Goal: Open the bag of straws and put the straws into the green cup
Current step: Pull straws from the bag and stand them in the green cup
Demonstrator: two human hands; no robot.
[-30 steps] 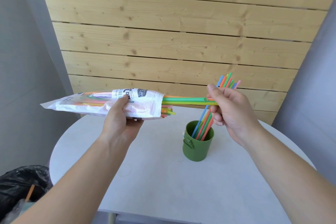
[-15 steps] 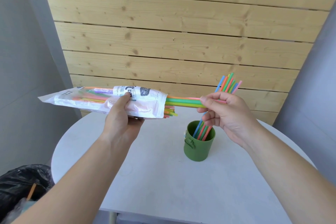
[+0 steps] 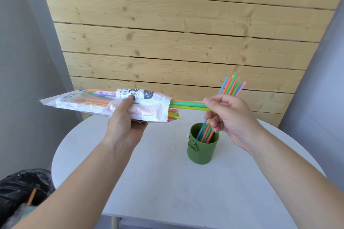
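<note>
1. The left hand [image 3: 125, 126] grips the bag of straws [image 3: 104, 105] from below, holding it level above the white table [image 3: 167, 182], open end toward the green cup [image 3: 202, 148].
2. The right hand [image 3: 229, 117] pinches a few green straws [image 3: 188, 105] sticking out of that opening; the step in hand looks like drawing them out.
3. Some straws [image 3: 231, 86] already stand in the cup; many remain bagged.
4. Next, the pinched straws likely need pulling free, tipping upright and lowering into the cup.
</note>
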